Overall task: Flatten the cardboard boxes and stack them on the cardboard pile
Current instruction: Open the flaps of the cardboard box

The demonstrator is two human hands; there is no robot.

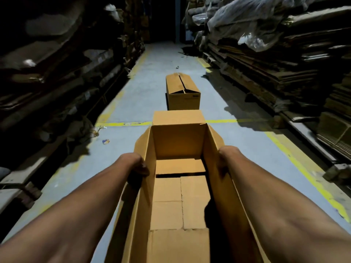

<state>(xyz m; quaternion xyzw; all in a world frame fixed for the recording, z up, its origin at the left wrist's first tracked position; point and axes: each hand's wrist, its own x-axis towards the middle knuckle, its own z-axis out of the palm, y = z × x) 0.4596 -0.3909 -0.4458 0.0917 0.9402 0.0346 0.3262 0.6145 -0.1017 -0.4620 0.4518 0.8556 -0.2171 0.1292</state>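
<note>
Left hand (pixel 139 168) and right hand (pixel 223 164) with fingers curled over side walls of open cardboard box (pixel 178 145) between them.

Grey floor (pixel 165 57) with yellow lines carries a closed box (pixel 183 100).

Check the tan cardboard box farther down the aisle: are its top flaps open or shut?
Mostly shut. The tan cardboard box farther down the aisle stands upright, its two top flaps folded down with a dark gap along the seam.
</note>
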